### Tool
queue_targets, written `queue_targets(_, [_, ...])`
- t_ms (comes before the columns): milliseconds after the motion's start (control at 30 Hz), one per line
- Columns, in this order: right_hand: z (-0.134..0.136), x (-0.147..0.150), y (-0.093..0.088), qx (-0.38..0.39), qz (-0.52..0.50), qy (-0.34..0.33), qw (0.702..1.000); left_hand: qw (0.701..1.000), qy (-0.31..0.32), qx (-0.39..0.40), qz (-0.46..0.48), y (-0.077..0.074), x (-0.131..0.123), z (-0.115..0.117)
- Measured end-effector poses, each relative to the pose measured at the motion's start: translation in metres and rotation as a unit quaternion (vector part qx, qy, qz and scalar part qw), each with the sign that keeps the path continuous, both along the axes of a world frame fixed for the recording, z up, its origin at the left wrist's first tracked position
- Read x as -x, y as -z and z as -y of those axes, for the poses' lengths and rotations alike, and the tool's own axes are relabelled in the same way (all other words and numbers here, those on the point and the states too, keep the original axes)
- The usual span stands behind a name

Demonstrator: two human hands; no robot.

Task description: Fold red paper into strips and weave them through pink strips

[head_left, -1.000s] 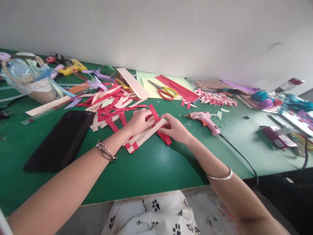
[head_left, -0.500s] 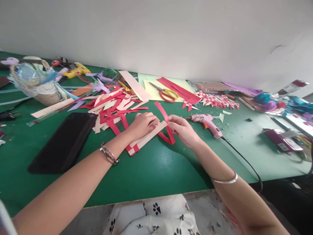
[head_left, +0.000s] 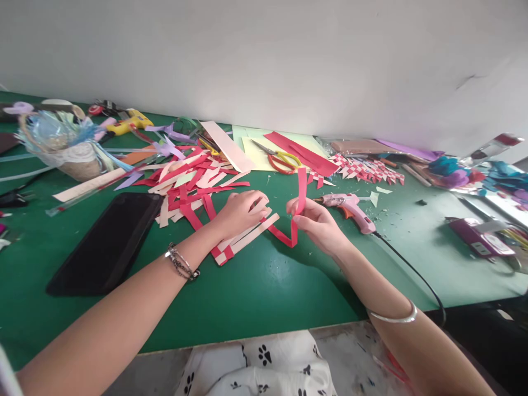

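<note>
My right hand (head_left: 315, 220) pinches a folded red paper strip (head_left: 302, 187) between thumb and fingers. One end of the strip points up, and its lower part bends back toward the woven piece. My left hand (head_left: 243, 213), fingers curled, grips pale pink and red paper strips (head_left: 253, 230). Where these cross, a small red-and-pink checkered weave (head_left: 224, 254) shows below my left wrist. Part of the strips is hidden under my left fingers. A heap of cut red and pink strips (head_left: 198, 176) lies just beyond my left hand.
A pink glue gun (head_left: 350, 209) lies right of my right hand, its cord trailing to the table's edge. Scissors (head_left: 280, 157) rest on yellow paper at the back. A black phone-like slab (head_left: 109, 242) is at left, with a wrapped basket (head_left: 74, 148) behind it.
My right hand has moved a little to the right, drawing the red strip away from the pink strips' ends. The strip's free end now stands more upright. My left hand stays nearly in place.
</note>
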State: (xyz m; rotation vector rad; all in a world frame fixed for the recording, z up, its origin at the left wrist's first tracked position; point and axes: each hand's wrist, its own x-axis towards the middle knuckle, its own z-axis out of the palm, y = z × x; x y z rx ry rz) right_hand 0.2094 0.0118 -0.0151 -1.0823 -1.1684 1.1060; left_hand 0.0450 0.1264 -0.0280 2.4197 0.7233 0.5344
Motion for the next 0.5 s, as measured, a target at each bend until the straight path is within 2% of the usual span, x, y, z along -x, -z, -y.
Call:
queue_targets(100, [0.0,-0.002,0.001,-0.015,0.003,-0.027,1.0,0.999,-0.023,-0.013,0.037,-0.005,0.004,-0.002])
queue_targets(200, [0.001,-0.002,0.002,-0.031,0.01,-0.064,0.997,0.994,-0.02,-0.096,0.049,-0.018,0.01,0.001])
queue_targets(333, [0.008,-0.005,0.002,-0.031,0.041,-0.126,0.991,0.985,0.022,-0.157,-0.068,-0.03,0.014,0.016])
queue_targets(400, [0.013,-0.01,0.002,-0.026,0.083,-0.154,0.984,0.969,0.038,-0.207,-0.127,-0.029,0.015,0.023])
queue_targets(500, [0.019,-0.016,-0.003,-0.035,0.202,-0.192,0.96,0.953,0.008,-0.263,-0.152,-0.02,0.021,0.025])
